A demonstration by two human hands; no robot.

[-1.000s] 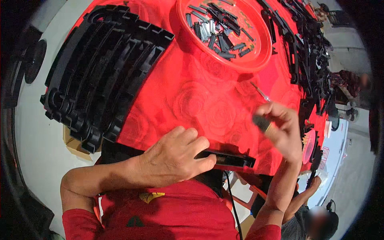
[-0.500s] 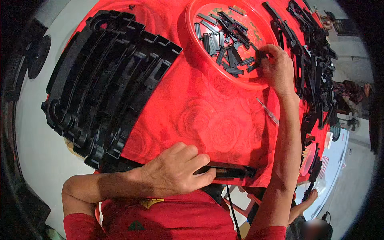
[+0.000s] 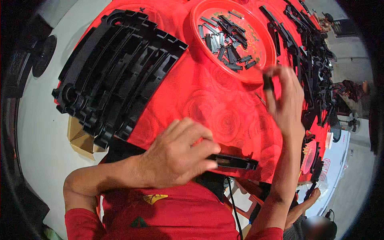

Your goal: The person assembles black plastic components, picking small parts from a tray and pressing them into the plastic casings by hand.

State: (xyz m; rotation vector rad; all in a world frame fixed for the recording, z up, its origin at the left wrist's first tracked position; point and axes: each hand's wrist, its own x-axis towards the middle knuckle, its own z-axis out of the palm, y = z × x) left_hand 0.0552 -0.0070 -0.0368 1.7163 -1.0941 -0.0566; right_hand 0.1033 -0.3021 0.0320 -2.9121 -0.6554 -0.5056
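Clock face centred on the head view. Reading this as mid-run, judgement only.

Possibly done: long black strips point(image 3: 120, 80) banked close together at 10 o'clock on the red-covered tabletop point(image 3: 218, 105); can't confirm finished versus waiting. Left: plenty of small black pieces point(image 3: 231, 56) loose in the red basin point(image 3: 265, 48) at 1 o'clock, plus assorted black parts point(image 3: 320, 90) piled at 2 to 3 o'clock.

In work: single black strip point(image 3: 240, 162) at 5 o'clock, lying along the near tabletop edge, hollow side showing. Pinched between thumb and fingers of the left hand point(image 3: 178, 150), at 7 o'clock. Right hand point(image 3: 286, 96) raised at 2 o'clock, near the basin, fingers bent; can't tell whether pinching anything. Dark patch point(image 3: 268, 83) by the fingertips: maybe a small piece, maybe a finger covering.

Hard to read: right hand blurred, left fingers soft too. Left stretch of the single strip hidden under the left hand. Something brownish in its hollow, too small to identify; can't confirm any piece fitted. Thin tool point(image 3: 260, 97) mostly hidden behind the right hand. Can't count basin contents, too much overlap. Cardboard box point(image 3: 82, 138) at 8 o'clock partly covered by the bank.
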